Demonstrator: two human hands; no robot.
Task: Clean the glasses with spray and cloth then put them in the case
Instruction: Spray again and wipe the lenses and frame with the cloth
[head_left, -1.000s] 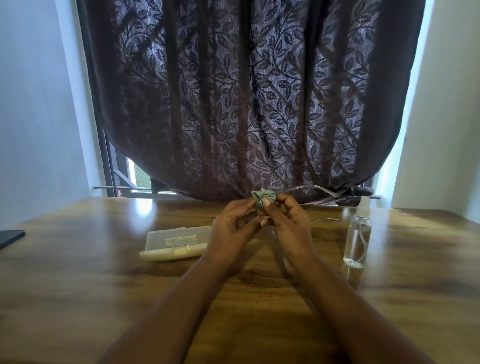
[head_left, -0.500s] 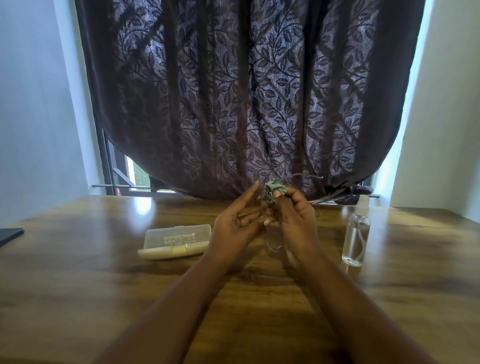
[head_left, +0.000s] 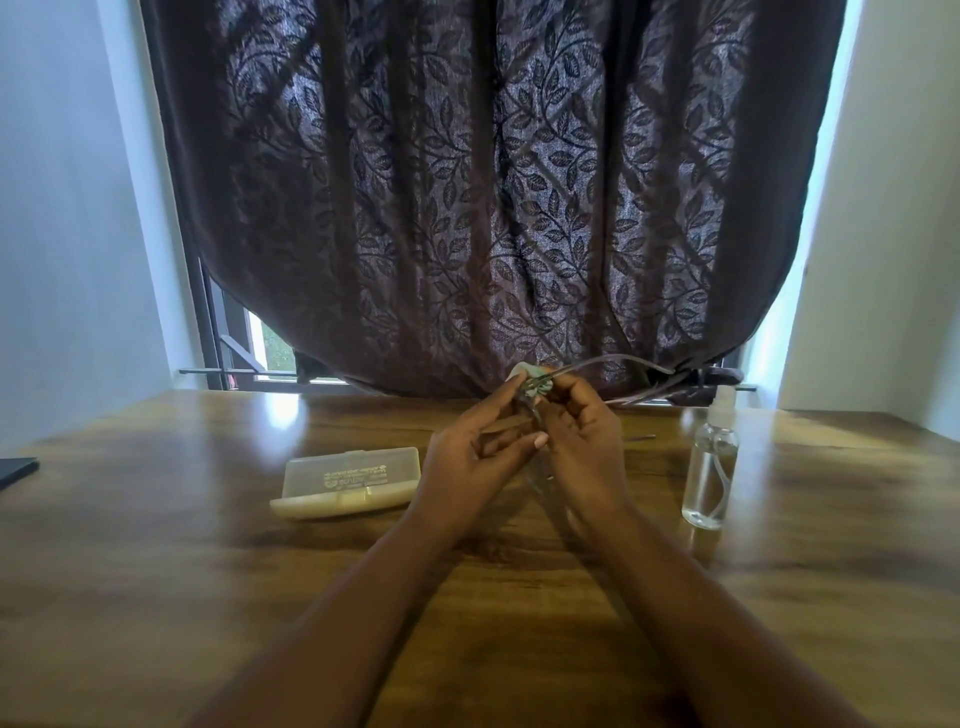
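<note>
Dark leaf-patterned curtain (head_left: 467, 197) hangs behind the glossy brown wooden table (head_left: 156, 571). Right hand (head_left: 584, 441), raised over the table's middle, pinches a small crumpled pale-green cloth (head_left: 530, 379) against one lens of the thin-framed clear glasses (head_left: 613, 361), whose temple arms extend to the right of the hands. Left hand (head_left: 467, 462) meets it from the other side, fingers extended along the frame, steadying it; whether they curl round it cannot be told. Left of the hands lies the closed translucent cream plastic case (head_left: 348, 480); right of them stands the clear plastic spray bottle (head_left: 710, 467). Wiping appears under way: good practice would be light circular strokes on both lens faces, holding the frame by its rim, not the temples.
</note>
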